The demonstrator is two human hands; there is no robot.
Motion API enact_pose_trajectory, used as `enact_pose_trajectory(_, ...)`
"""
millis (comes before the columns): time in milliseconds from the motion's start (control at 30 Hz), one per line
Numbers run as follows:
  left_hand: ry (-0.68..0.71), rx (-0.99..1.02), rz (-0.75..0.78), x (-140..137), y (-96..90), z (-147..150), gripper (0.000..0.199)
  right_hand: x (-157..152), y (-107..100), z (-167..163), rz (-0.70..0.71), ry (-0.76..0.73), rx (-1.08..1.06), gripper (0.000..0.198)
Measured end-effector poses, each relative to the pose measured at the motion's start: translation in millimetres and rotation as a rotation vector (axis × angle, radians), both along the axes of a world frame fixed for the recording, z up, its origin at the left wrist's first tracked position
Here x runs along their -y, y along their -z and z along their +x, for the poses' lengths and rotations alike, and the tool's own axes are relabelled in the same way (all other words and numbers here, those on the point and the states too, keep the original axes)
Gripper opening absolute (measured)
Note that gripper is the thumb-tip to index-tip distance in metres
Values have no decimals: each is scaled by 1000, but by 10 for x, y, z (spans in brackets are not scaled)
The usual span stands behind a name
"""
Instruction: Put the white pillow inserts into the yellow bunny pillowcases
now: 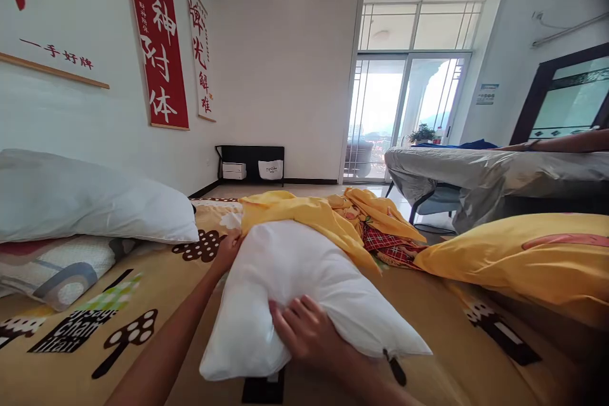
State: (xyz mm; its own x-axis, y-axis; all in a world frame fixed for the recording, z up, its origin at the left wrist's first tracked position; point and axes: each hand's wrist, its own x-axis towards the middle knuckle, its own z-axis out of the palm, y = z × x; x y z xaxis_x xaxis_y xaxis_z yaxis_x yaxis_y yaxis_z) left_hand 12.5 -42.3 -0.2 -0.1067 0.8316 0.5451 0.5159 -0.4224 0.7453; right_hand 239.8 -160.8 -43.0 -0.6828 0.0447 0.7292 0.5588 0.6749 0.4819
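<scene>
A white pillow (304, 266) lies on the bed in front of me, its far end covered by a yellow pillowcase (290, 206). My left hand (231, 247) is at the far left corner, closed on the edge of the pillowcase; its fingertips are partly hidden. At the near end of the pillow, my right hand (307, 333) grips and dents the white fabric with curled fingers. The rest of the pillowcase lies crumpled beyond the pillow, beside a red plaid cloth (380, 238).
A bare white pillow (90, 200) rests on a patterned pillow (71, 266) at left. To the right is a yellow pillow (533, 254). The patterned bedsheet (190, 323) spreads underneath. Beyond stand a plastic-covered table (476, 168), with another person's arm (566, 141) on it, and a chair (432, 200).
</scene>
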Motion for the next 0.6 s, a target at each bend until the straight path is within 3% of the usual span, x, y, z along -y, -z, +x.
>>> enact_pose_trajectory(67, 22, 28, -73, 23, 416, -262, 29, -31, 401, -178, -22, -12, 75, 26)
enact_pose_trajectory(133, 41, 83, -121, -16, 758, -440, 32, -46, 653, -296, -58, -33, 125, 29)
enact_pose_trajectory(233, 60, 194, -151, -234, 1074, -599, 36, -97, 700, -435, -57, -108, 162, 31)
enact_pose_trajectory(400, 130, 366, -140, -646, 1228, -800, 39, -231, 555, -677, -82, -158, 198, 35)
enact_pose_trajectory(600, 202, 460, -172, -700, 1367, -958, 43, -225, 539, -853, -145, -147, 217, 36)
